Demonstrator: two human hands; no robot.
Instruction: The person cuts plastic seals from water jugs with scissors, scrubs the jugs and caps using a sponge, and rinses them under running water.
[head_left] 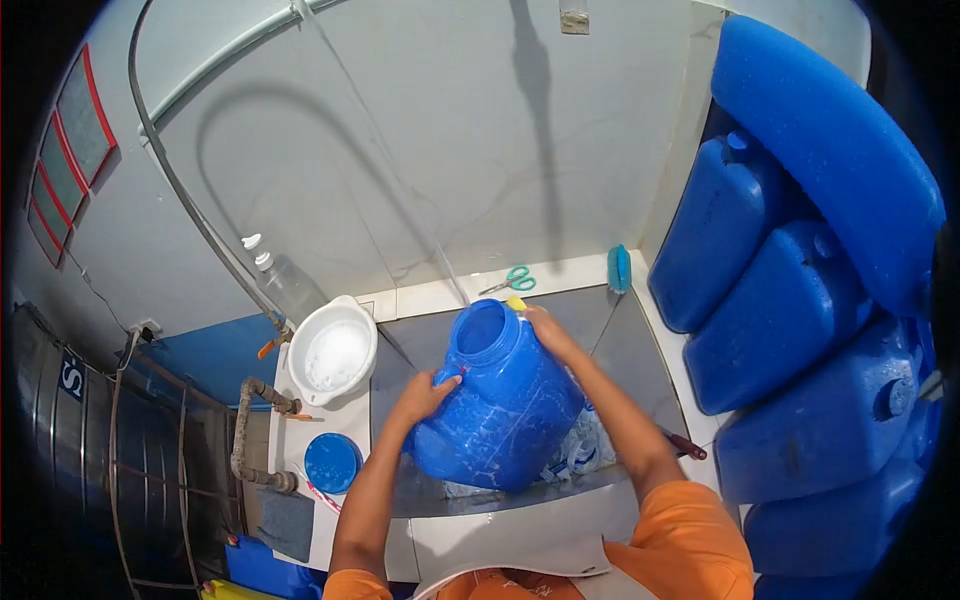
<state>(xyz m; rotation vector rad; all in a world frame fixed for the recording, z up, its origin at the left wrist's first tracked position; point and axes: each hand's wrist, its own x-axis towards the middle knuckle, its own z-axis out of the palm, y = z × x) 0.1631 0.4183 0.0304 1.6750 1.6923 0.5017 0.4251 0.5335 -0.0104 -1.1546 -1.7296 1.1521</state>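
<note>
A big blue plastic water jug [500,410] with a wide uncapped mouth is tilted over the grey sink [415,345], its mouth toward the wall. My left hand [432,392] is closed around the handle by the jug's neck. At the jug's upper right side, my right hand [546,330] is closed on a yellow sponge [516,303], pressed near the neck. Clear plastic items [580,445] lie in the sink below the jug, partly hidden by it.
A white basin of suds [368,372], pump bottle [290,287] and blue lid [333,463] stand on the left ledge. Green-handled scissors [512,281] and a blue brush [619,269] lie along the back. A dark handle [685,444] and stacked blue jerrycans [790,290] are at right.
</note>
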